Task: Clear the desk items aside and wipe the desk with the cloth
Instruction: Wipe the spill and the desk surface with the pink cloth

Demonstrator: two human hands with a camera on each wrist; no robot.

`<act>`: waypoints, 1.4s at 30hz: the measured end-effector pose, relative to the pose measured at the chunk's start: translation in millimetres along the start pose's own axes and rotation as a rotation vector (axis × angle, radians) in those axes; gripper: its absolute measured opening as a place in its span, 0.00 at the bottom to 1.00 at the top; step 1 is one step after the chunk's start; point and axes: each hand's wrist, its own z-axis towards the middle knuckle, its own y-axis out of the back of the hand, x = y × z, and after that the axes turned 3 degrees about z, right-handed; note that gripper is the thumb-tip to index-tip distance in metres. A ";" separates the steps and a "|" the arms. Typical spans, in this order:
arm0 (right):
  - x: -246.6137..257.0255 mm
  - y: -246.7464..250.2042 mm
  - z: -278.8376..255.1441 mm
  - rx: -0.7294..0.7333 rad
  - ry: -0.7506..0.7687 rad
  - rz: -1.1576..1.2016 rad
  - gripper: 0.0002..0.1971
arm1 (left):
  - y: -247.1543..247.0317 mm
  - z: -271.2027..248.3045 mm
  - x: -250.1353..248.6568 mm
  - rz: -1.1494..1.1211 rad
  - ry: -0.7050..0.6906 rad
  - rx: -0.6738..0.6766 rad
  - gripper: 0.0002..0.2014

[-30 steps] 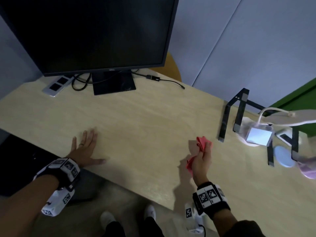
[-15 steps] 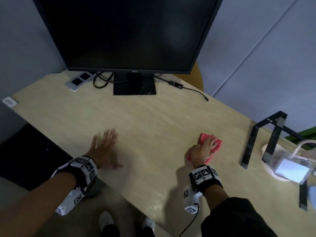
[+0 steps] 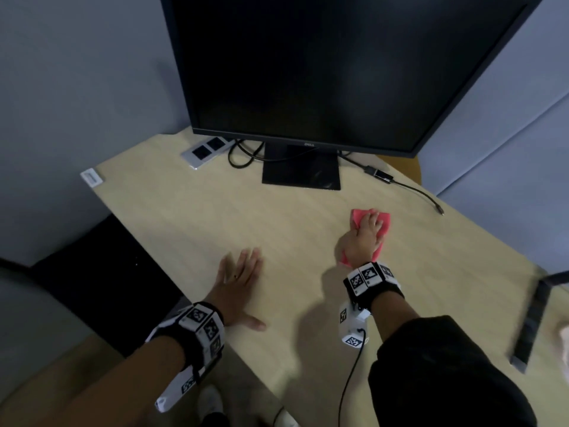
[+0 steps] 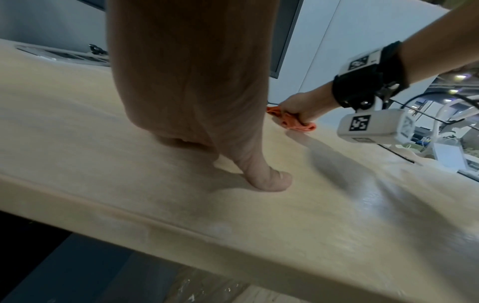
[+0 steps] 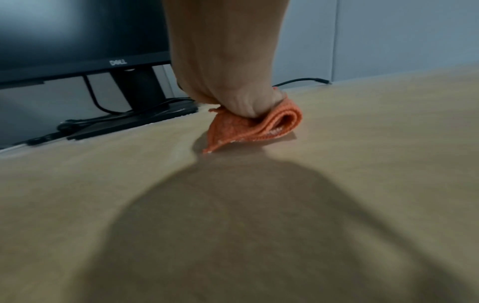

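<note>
In the middle of the head view, the right hand (image 3: 365,238) presses a folded coral-red cloth (image 3: 385,223) flat onto the pale wooden desk (image 3: 191,223), its fingers spread over the top of the fabric and bent slightly down onto it; the right wrist view shows the heel of the hand (image 5: 233,82) bearing on the cloth (image 5: 259,127), whose near edge curls up in a loose fold and lifts a corner off the wood. The cloth sits right of centre, a little below the base of the large black flat-screen monitor (image 3: 323,72), which fills the upper middle of the frame. The left hand (image 3: 238,278) lies palm down at lower centre-left, near the desk's front edge, fingers straight and together, thumb held out to the side, holding nothing; the left wrist view shows its thumb tip (image 4: 269,180) touching the wood. A silver socket strip (image 3: 206,151) lies at the upper left of the desk by the monitor, a thin black cable (image 3: 412,188) trails to the right of the stand, and a black metal frame (image 3: 532,322) stands blurred at the right edge.
</note>
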 end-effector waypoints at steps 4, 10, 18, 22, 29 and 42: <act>28.8 -18.3 6.5 0.064 0.092 -0.011 0.35 | -3.7 0.8 3.2 -0.006 -0.045 -0.034 0.65; 79.7 -54.1 0.2 0.067 0.163 -0.090 0.30 | -14.2 7.5 7.9 -0.051 -0.084 -0.136 0.61; 109.6 -78.7 -21.1 0.053 0.185 -0.107 0.30 | -8.3 5.1 7.9 0.013 0.007 -0.128 0.64; 126.7 -96.6 -33.7 0.056 0.239 -0.072 0.31 | -12.2 8.7 7.4 0.100 0.020 -0.292 0.63; 132.8 -118.2 -42.3 0.129 0.446 -0.025 0.30 | -19.2 12.5 8.6 0.176 0.008 -0.239 0.62; 97.5 -88.2 -13.9 0.464 0.897 0.025 0.30 | -0.7 -0.3 1.7 -0.108 -0.028 -0.040 0.67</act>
